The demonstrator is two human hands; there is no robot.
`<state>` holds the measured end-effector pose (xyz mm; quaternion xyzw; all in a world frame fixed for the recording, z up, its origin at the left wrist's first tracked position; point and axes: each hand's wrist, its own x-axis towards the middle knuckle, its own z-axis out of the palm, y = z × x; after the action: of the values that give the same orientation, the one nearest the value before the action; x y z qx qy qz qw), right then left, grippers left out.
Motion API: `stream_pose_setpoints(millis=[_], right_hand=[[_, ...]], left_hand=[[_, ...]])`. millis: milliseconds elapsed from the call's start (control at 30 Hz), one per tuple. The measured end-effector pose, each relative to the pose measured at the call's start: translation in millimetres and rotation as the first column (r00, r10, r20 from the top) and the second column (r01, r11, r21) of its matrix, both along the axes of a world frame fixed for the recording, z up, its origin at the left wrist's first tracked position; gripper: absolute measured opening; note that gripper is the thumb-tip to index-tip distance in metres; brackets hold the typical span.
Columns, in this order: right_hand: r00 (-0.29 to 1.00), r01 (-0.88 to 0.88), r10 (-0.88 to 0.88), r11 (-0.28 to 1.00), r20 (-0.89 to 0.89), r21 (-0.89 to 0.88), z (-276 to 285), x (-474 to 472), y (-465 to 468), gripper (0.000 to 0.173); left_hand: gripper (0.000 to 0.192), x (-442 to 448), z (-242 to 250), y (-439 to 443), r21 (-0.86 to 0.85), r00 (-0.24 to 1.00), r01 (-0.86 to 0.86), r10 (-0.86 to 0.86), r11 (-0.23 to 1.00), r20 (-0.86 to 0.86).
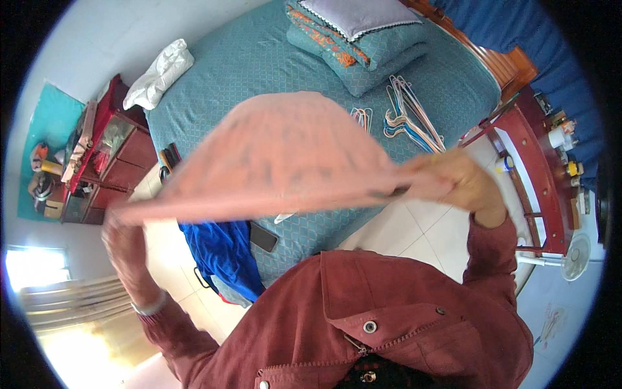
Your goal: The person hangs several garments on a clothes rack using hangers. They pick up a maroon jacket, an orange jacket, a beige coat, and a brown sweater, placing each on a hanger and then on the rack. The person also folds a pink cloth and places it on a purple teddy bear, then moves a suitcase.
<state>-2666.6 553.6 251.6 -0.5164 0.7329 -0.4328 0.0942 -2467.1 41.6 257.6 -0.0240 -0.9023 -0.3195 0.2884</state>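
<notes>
A pink patterned cloth (291, 146), blurred by motion, is stretched in the air between my two hands above the bed. Its left end is gripped by my left hand (125, 253), and its right end by my right hand (452, 182). The far part of the cloth billows up and away from me. Under it, the bed (233, 58) has a teal quilted cover. A blue garment (221, 253) and a dark smartphone (263, 237) lie at the bed's near edge, below the cloth.
Several wire clothes hangers (410, 119) lie on the bed, near folded quilts topped by a grey cushion (362, 17). A white bag (160, 73) rests at the far left. Red cabinets (116, 170) stand left, a red table (539, 165) right, and a small fan (577, 255) beside it.
</notes>
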Motion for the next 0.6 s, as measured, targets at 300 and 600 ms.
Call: stream_pose_setpoints(millis=[300, 600], right_hand=[[0.804, -0.163, -0.067, 0.931, 0.591, 0.327, -156.3, 16.6, 17.8, 0.019], [0.403, 0.052, -0.338, 0.936, 0.851, 0.347, -273.0, -41.6, -33.5, 0.016]], left_hand=[[0.023, 76.8, -130.7, 79.0, 0.830, 0.807, -0.227, -0.379, 0.509, 0.453], [0.027, -20.9, -212.7, 49.4, 0.718, 0.653, -0.494, -0.336, 0.490, 0.679]])
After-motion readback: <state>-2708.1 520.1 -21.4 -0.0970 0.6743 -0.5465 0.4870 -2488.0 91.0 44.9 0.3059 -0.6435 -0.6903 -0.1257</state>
